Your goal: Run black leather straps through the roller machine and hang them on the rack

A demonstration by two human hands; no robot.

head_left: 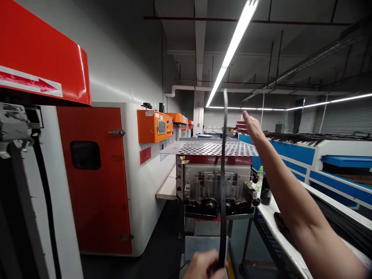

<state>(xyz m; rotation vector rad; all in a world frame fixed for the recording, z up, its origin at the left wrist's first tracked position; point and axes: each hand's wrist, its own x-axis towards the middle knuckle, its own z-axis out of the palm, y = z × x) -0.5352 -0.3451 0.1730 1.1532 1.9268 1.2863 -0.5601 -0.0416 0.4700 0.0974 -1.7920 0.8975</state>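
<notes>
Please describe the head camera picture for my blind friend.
A left hand holds a long black strip upright while a raised right hand reaches toward a machine with a holey metal top, beside a red door.

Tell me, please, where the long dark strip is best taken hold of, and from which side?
Best at its lower end, as the left hand has it, pinched across the flat faces from the near side. The long dark strip stands upright and thin, so a high grip would likely let it sway.

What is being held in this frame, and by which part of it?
The left hand grips a long dark strip near its lower end; the raised right hand holds nothing.
</notes>
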